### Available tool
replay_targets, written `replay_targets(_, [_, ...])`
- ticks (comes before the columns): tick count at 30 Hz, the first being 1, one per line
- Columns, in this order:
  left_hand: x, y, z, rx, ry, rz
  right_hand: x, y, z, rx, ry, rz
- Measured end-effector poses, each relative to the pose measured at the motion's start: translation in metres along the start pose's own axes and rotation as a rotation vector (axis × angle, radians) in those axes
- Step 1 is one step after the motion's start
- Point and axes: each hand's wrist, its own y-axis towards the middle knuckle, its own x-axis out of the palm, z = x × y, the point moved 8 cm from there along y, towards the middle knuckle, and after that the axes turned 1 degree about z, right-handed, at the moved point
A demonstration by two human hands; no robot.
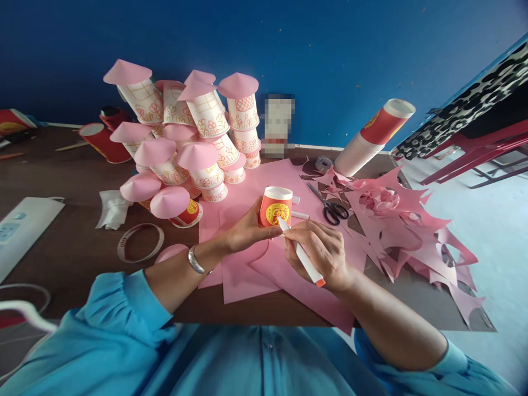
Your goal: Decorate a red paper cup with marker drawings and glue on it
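My left hand (247, 228) is closed around a red paper cup (275, 204) with a yellow printed emblem and a white base on top, so the cup looks upside down. My right hand (319, 250) grips a white marker (306, 260) with an orange-red end. The marker's upper tip is at the cup's lower front; whether it touches cannot be made out. Under both hands lie pink paper sheets (251, 278). Beyond my left hand stand several white paper cups (208, 115) drawn with red and orange flowers and topped with pink paper cones (198, 157).
Black-handled scissors (335, 212) lie right of the cup, beside pink paper scraps (406, 234). A tall cup stack (358, 151) leans near the blue wall, by a tape roll (324, 164). At left are a cut paper ring (140, 243), a red cup (105, 143) and a white power strip (25, 231).
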Motion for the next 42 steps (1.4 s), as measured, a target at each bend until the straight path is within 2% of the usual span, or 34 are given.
replay_targets(8, [-0.002,0.0,-0.003,0.017,0.016,0.006,0.001,0.0,0.0,-0.004,-0.001,-0.006])
replay_targets(14, [0.003,0.003,0.003,0.063,-0.017,-0.03,0.002,-0.001,-0.001,0.005,0.018,-0.018])
replay_targets(23, [0.008,0.002,0.007,0.027,-0.049,-0.042,0.002,0.001,0.001,0.033,0.064,-0.041])
replay_targets(31, [0.003,0.002,0.009,0.059,-0.021,-0.004,-0.001,0.003,0.001,0.036,0.054,-0.032])
replay_targets(42, [0.009,0.003,0.012,0.054,-0.13,-0.093,-0.004,0.006,0.001,0.035,0.009,-0.014])
